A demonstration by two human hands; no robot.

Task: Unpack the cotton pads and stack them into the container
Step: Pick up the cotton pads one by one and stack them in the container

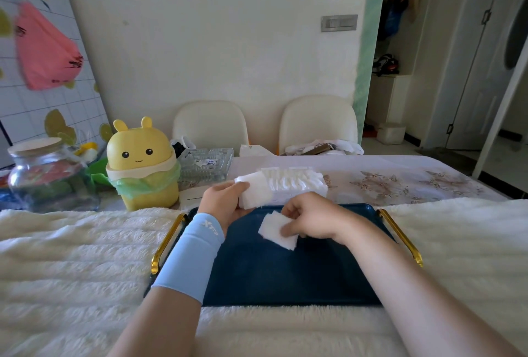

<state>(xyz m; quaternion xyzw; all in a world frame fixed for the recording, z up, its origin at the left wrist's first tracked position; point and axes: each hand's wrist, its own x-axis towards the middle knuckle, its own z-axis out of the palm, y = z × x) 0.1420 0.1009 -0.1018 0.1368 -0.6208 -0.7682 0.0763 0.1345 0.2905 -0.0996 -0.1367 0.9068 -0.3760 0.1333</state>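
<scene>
Left hand [225, 199], blue sleeve [194, 251] on forearm, grip curled round the left end of the cotton pad pack [297, 184], held over the tray's far edge. Right hand [311, 219] grip pinching a few loose pads [274, 231] just above the navy tray [285, 271]. Tray has gold handles [167, 242] and sits on a fluffy white blanket [71, 256] over the near worktop. Far left: yellow bunny bin [143, 162] with green liner, glass jar [43, 174], glass dish [205, 165] behind the pack. Floral cloth [400, 182] far right. Two cream chairs [211, 125] beyond. Container: cannot tell which.
</scene>
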